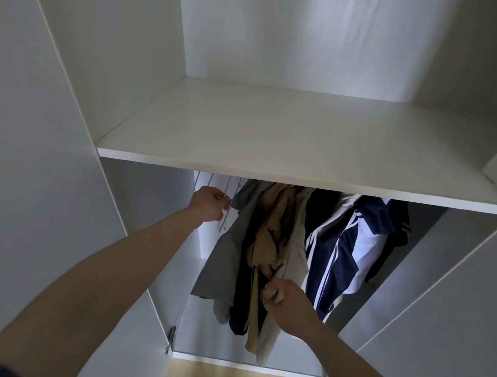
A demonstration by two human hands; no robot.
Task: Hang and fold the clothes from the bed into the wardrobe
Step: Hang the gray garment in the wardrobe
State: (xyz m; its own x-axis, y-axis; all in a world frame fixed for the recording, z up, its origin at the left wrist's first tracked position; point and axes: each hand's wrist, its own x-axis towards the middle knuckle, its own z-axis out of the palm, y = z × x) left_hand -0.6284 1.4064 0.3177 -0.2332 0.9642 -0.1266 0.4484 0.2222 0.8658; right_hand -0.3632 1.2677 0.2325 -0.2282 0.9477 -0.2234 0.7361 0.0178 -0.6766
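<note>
Under the wardrobe shelf point(303, 180), the left hand point(208, 204) pinches a bare wire hanger point(225, 213); the right hand point(286, 302) grips hanging beige trousers point(288, 254). Best lift the hook straight off, keeping the clothes apart.

No readable text, labels, brands or numbers anywhere in view. Wardrobe point(68, 83) panels and shelf point(277, 136) are plain white, unmarked. Hanging clothes point(280, 253) show only stripes and solid colours, no print or tag that can be read.
</note>
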